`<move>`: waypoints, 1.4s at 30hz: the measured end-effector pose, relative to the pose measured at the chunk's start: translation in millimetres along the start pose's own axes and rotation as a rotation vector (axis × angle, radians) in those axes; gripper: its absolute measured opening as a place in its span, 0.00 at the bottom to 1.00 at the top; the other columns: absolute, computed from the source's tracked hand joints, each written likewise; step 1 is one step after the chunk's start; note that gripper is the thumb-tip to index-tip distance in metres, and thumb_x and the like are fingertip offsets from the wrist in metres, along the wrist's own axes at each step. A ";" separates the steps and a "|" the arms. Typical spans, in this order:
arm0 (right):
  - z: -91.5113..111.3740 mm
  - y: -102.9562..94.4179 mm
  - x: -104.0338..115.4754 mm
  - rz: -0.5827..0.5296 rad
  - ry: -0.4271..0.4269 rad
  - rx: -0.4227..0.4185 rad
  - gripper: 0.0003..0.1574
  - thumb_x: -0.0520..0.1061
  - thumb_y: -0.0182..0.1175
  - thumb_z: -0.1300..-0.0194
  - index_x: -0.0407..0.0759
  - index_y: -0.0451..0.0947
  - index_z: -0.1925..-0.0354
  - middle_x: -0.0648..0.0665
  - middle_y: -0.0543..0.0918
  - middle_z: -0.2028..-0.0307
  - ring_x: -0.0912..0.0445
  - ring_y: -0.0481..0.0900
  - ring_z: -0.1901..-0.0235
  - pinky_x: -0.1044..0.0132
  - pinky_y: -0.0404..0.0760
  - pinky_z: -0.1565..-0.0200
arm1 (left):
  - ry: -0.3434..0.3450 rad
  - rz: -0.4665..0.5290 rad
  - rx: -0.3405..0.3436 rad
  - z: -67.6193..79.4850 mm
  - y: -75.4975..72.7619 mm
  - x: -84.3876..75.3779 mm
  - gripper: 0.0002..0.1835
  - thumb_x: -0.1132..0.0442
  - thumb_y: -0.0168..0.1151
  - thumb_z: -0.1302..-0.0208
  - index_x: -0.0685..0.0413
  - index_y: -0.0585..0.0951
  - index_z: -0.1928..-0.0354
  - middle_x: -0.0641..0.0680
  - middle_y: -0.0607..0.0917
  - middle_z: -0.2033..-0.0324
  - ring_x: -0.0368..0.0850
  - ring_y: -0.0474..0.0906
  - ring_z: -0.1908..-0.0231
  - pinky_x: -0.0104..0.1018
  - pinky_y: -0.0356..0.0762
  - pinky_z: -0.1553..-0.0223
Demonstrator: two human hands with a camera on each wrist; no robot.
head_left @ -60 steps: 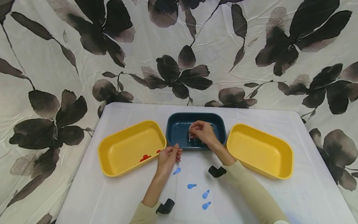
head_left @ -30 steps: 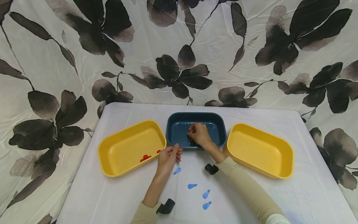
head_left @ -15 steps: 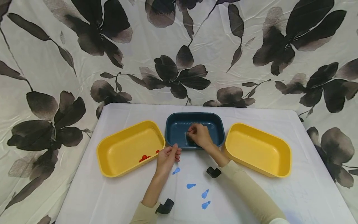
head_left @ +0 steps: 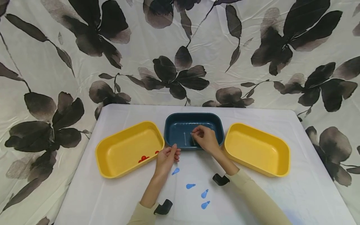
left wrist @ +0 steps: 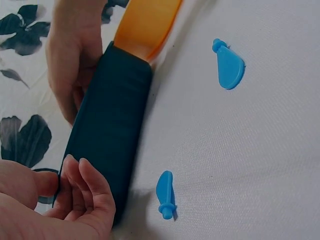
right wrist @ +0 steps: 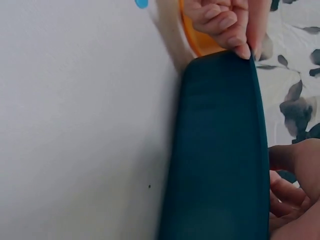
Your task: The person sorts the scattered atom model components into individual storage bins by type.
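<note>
My left hand [head_left: 167,157] pinches the near rim of a dark blue bin [left wrist: 110,110] at its left corner, thumb on the inner side and fingers along the outer wall. Over the bin's inside, my right hand [head_left: 206,137] pinches a thin pale stick [head_left: 193,139] between thumb and index finger. Another thin whitish stick [head_left: 185,139], with small knobs at its ends, shows in the bin to the left of those fingers. In the right wrist view the bin's wall hides most of the right fingers [right wrist: 282,192] and whatever they hold.
A yellow bin [head_left: 112,137] with several small red balls [head_left: 143,158] stands left of the dark blue bin; another yellow bin [head_left: 258,128] stands right. Several flat blue drop-shaped pieces with knobbed ends, one a blue piece [head_left: 190,186], lie on the white table [head_left: 118,200].
My right hand has left one stick in the bin and shifted right, to pinch another. The left hand keeps its hold on the rim. The head view has shifted slightly.
</note>
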State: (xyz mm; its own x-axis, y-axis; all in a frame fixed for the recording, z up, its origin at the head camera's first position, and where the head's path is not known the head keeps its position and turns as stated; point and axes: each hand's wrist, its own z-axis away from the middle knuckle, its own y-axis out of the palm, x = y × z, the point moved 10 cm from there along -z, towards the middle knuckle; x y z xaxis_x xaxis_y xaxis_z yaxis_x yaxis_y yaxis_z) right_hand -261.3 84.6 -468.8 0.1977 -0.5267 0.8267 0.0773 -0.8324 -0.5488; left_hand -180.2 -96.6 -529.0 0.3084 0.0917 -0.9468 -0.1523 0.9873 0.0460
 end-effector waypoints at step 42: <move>48.0 -70.3 -27.4 -0.177 0.083 -0.073 0.10 0.42 0.66 0.29 0.39 0.83 0.52 0.41 0.85 0.58 0.51 0.83 0.59 0.75 0.81 0.54 | 0.103 -0.349 0.098 19.0 -9.7 -4.3 0.12 0.61 0.60 0.24 0.63 0.86 0.53 0.58 0.86 0.62 0.45 0.79 0.65 0.23 0.79 0.63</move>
State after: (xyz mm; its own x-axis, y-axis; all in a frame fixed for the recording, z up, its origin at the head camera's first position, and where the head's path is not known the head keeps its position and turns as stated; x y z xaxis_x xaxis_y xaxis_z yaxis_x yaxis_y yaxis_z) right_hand -225.3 165.8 -458.9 0.1058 -0.3809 0.9186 0.0319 -0.9220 -0.3860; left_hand -162.2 -104.1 -519.4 0.2288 -0.2612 -0.9378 0.0372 0.9650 -0.2597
